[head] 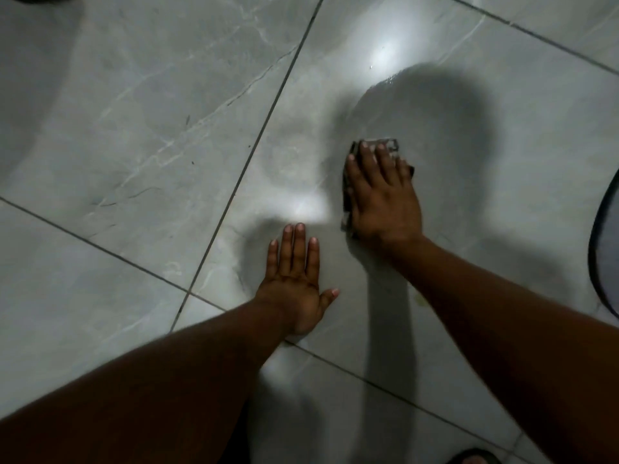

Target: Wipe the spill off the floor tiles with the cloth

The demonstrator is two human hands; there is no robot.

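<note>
A dark cloth (390, 145) lies flat on the grey marble floor tiles (150, 128), mostly hidden under my right hand (382, 195), which presses down on it with fingers spread. Only the cloth's far and left edges show. A wet sheen of the spill (412, 95) spreads on the tile just beyond the cloth. My left hand (298, 276) rests flat on the same tile, palm down, fingers apart, holding nothing, a little nearer to me and left of the cloth.
Dark grout lines (268, 115) cross the floor diagonally. A dark-rimmed rounded object (603, 249) sits at the right edge. Part of a sandal or foot (475, 457) shows at the bottom. Light glare (385, 51) reflects off the tile beyond the spill.
</note>
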